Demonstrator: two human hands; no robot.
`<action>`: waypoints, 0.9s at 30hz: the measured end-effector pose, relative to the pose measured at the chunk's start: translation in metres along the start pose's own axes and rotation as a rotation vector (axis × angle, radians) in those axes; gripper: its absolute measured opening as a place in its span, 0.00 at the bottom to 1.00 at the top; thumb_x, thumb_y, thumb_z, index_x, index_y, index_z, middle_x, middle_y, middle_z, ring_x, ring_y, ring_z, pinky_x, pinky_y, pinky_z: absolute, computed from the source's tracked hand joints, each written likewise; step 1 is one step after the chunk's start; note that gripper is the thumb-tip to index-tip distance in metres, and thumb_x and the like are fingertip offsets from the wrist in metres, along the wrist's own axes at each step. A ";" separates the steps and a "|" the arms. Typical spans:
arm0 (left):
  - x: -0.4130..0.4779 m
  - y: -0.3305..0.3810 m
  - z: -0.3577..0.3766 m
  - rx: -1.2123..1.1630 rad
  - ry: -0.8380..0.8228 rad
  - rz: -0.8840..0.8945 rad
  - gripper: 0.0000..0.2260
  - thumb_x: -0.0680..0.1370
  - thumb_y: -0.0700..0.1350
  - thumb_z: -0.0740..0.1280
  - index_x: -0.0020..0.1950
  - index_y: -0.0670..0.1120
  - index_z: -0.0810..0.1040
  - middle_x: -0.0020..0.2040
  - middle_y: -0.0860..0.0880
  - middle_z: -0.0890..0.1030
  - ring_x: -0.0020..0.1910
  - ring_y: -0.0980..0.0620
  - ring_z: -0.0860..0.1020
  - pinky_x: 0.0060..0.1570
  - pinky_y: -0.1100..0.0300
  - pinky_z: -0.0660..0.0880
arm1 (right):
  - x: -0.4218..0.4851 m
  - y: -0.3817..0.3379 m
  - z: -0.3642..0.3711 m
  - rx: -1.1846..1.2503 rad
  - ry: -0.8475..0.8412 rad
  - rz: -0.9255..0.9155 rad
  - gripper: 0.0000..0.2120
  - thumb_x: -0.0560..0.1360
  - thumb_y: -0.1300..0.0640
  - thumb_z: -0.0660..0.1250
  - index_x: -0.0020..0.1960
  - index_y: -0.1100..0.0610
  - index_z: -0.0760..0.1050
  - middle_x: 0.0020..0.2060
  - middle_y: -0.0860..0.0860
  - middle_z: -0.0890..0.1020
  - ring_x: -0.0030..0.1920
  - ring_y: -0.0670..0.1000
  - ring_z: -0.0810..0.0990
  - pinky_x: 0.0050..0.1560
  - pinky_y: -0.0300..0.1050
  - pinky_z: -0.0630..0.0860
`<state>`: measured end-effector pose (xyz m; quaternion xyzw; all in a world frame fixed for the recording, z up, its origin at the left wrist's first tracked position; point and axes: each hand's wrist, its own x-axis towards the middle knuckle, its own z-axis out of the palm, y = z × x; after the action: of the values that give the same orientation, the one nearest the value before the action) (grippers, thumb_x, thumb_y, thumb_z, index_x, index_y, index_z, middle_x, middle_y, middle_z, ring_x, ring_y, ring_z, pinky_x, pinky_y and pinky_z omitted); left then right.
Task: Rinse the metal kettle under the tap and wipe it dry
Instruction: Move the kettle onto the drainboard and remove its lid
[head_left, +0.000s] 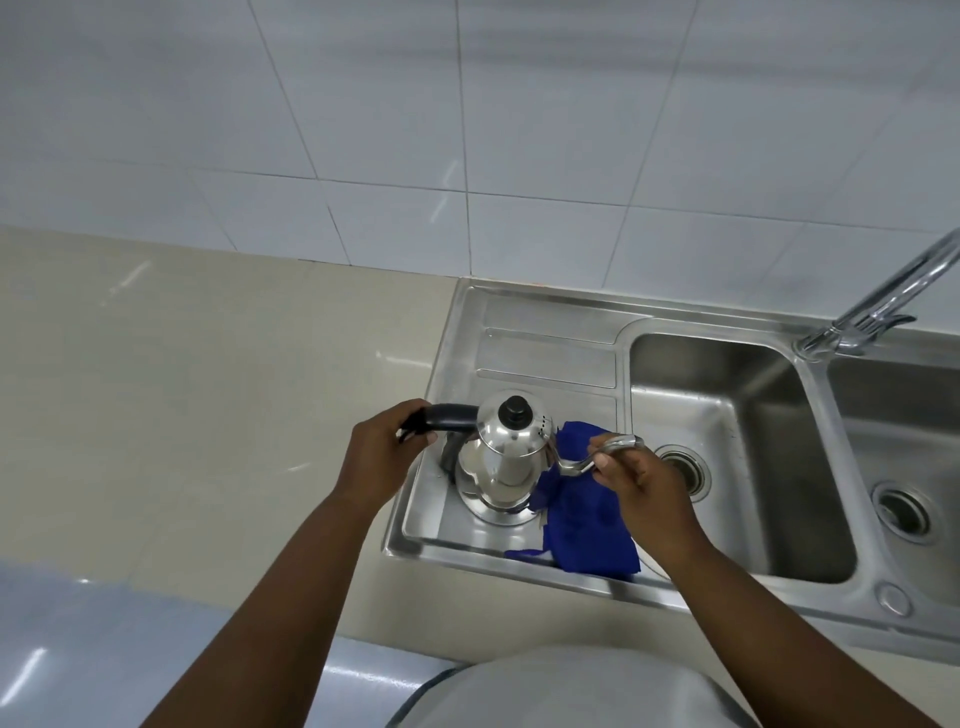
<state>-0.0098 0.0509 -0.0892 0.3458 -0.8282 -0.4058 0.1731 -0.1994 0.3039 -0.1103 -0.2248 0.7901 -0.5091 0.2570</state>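
A shiny metal kettle (501, 462) with a black lid knob stands upright on the sink's draining board (545, 358). My left hand (379, 457) is closed around its black handle on the left. My right hand (634, 478) pinches the thin curved spout on the right. A blue cloth (587, 525) lies on the board under and beside the spout, partly hidden by my right hand. The chrome tap (878, 306) stands at the far right, swung over the basins, with no water seen running.
Two steel basins lie right of the board, the left basin (727, 415) and the right basin (904, 457), each with a drain. Beige countertop (208, 364) stretches to the left. A white tiled wall rises behind.
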 end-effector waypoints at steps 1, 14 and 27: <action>0.000 0.001 0.001 0.002 0.005 -0.001 0.13 0.73 0.39 0.73 0.55 0.50 0.80 0.44 0.56 0.81 0.46 0.61 0.79 0.47 0.79 0.67 | 0.001 0.001 0.000 -0.029 -0.003 -0.012 0.07 0.76 0.46 0.67 0.53 0.38 0.79 0.52 0.43 0.85 0.55 0.49 0.84 0.61 0.57 0.80; 0.006 0.040 -0.004 0.011 -0.082 0.140 0.22 0.71 0.45 0.71 0.65 0.49 0.76 0.62 0.52 0.78 0.62 0.55 0.75 0.62 0.65 0.68 | 0.001 -0.002 0.000 -0.262 -0.002 -0.062 0.08 0.80 0.54 0.65 0.57 0.52 0.80 0.50 0.48 0.85 0.50 0.48 0.83 0.59 0.49 0.80; 0.001 0.091 0.035 -0.012 -0.109 0.253 0.18 0.74 0.47 0.72 0.63 0.52 0.78 0.58 0.58 0.80 0.56 0.67 0.75 0.55 0.77 0.67 | 0.004 0.000 -0.001 -0.302 -0.023 -0.078 0.09 0.80 0.54 0.65 0.58 0.53 0.79 0.48 0.46 0.83 0.49 0.46 0.83 0.55 0.36 0.77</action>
<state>-0.0699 0.1092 -0.0383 0.2150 -0.8708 -0.4039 0.1799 -0.2034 0.3022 -0.1106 -0.2971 0.8454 -0.3915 0.2092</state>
